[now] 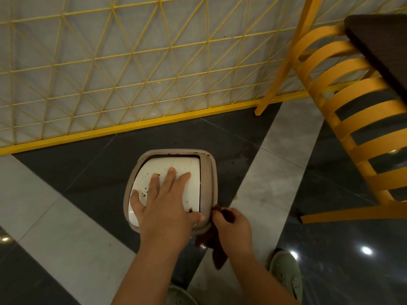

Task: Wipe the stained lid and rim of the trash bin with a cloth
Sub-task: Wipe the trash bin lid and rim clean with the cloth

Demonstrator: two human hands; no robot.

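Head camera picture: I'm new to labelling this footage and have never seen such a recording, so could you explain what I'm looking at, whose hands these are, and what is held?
There is no machine here. The single picture comes from a wide-angle camera worn on a person's head, looking forward and down, so both arms reach in from the bottom edge.

On the dark and grey tiled floor stands a small trash bin, seen from above: a white lid inside a beige rim. Brown stains dot the lid and the rim's far edge.

The left hand lies flat on the lid, fingers spread. The right hand has a dark brown cloth in its grip, at the rim's near right corner; most of the cloth hangs below.

Behind is a yellow wire fence; at right, a yellow chair. The person's shoes show below.
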